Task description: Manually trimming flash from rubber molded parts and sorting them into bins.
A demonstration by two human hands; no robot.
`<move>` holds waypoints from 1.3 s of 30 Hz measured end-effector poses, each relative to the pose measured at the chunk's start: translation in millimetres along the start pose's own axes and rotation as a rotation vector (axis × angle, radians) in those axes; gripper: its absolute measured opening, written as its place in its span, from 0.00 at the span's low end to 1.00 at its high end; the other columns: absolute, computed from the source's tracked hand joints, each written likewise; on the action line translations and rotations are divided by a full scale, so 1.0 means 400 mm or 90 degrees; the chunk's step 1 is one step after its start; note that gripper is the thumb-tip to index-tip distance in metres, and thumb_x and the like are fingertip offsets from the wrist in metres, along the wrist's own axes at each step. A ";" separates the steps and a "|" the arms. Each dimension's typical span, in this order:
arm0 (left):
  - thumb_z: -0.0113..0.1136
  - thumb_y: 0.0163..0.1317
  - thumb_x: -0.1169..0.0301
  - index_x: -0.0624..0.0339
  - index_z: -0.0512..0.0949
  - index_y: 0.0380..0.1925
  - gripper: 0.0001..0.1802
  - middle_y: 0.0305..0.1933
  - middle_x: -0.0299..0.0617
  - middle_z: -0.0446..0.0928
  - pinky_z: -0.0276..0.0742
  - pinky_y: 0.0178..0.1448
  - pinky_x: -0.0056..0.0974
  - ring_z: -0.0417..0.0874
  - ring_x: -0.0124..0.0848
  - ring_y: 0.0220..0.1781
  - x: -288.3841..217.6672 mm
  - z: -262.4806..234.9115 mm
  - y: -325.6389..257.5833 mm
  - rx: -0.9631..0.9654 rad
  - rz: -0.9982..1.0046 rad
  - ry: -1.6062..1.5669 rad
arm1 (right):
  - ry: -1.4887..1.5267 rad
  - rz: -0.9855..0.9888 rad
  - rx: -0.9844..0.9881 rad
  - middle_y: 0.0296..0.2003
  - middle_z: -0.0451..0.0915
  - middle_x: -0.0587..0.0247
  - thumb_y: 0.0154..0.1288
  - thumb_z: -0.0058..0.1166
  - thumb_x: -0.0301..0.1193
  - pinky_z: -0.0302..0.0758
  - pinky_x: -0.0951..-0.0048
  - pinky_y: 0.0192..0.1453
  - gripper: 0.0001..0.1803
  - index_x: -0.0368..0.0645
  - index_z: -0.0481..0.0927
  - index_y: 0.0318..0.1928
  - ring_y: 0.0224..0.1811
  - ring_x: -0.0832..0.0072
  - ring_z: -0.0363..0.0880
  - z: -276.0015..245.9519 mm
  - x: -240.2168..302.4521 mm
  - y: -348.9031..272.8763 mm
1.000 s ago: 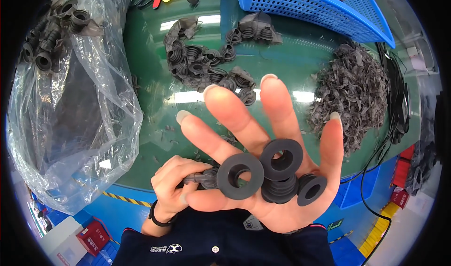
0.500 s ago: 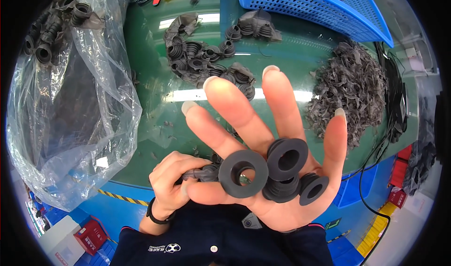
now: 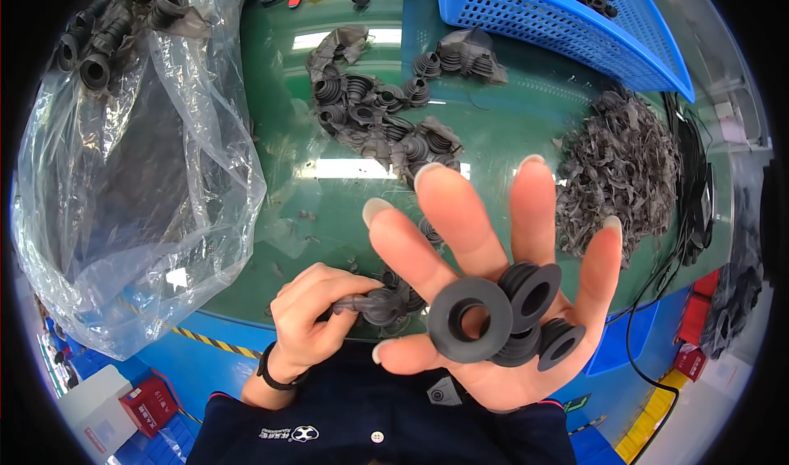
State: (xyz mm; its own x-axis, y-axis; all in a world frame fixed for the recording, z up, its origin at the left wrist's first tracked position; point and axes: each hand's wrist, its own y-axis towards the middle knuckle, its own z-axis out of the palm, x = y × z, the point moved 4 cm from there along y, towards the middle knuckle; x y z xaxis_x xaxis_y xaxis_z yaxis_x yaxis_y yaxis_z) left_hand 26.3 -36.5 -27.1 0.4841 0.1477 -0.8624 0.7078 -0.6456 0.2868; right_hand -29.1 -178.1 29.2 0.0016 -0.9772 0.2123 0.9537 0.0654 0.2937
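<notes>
My right hand (image 3: 493, 243) is raised close to the camera, palm up and fingers spread, with several black rubber grommets (image 3: 501, 317) resting on the palm; the thumb presses on the front one. Below and to the left, my left hand (image 3: 308, 317) pinches a black ribbed rubber piece (image 3: 378, 305) at the near edge of the green table (image 3: 509, 128). A heap of black ribbed rubber boots (image 3: 386, 108) lies on the table beyond my hands.
A large clear plastic bag (image 3: 131, 177) with black rubber parts at its top spreads over the left. A pile of grey rubber trimmings (image 3: 625, 169) lies at right. A blue perforated basket (image 3: 559, 17) stands at the back right. Black cables (image 3: 699, 194) run along the right edge.
My right hand has drifted slightly down and closer with the grommets still on the palm. The left hand keeps its pinch on the ribbed piece.
</notes>
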 end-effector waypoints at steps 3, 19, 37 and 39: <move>0.53 0.35 0.83 0.64 0.80 0.28 0.15 0.24 0.43 0.77 0.69 0.27 0.32 0.75 0.33 0.23 -0.005 0.003 0.004 0.006 0.001 0.000 | 0.005 -0.012 -0.010 0.67 0.24 0.53 0.65 0.24 0.57 0.46 0.30 0.60 0.34 0.60 0.41 0.67 0.67 0.51 0.14 0.002 0.002 -0.005; 0.57 0.39 0.82 0.68 0.75 0.23 0.06 0.20 0.44 0.71 0.64 0.23 0.32 0.70 0.35 0.19 0.010 0.002 -0.025 -0.044 0.002 0.077 | 0.066 -0.112 -0.169 0.67 0.34 0.53 0.64 0.20 0.57 0.43 0.48 0.68 0.39 0.45 0.37 0.67 0.69 0.58 0.32 0.016 0.008 0.015; 0.57 0.42 0.80 0.64 0.80 0.25 0.08 0.25 0.44 0.78 0.70 0.26 0.32 0.76 0.34 0.24 -0.001 0.000 -0.006 -0.012 -0.016 0.026 | 0.088 -0.129 -0.101 0.67 0.28 0.52 0.64 0.25 0.57 0.40 0.43 0.67 0.39 0.50 0.35 0.67 0.69 0.54 0.25 -0.025 -0.023 0.023; 0.57 0.43 0.80 0.64 0.80 0.25 0.07 0.25 0.44 0.78 0.70 0.26 0.32 0.76 0.34 0.24 0.001 0.000 -0.008 -0.002 -0.020 0.038 | 0.097 -0.139 -0.065 0.67 0.30 0.53 0.64 0.24 0.57 0.41 0.44 0.67 0.39 0.49 0.36 0.67 0.69 0.55 0.27 -0.040 -0.031 0.026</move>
State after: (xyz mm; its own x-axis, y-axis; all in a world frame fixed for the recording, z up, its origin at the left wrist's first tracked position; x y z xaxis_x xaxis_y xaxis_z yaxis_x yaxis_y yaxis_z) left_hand 24.3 -34.5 -28.2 0.4912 0.2132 -0.8446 0.7250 -0.6375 0.2607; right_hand -14.3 -168.6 14.6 -0.1690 -0.9856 0.0094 0.9617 -0.1628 0.2207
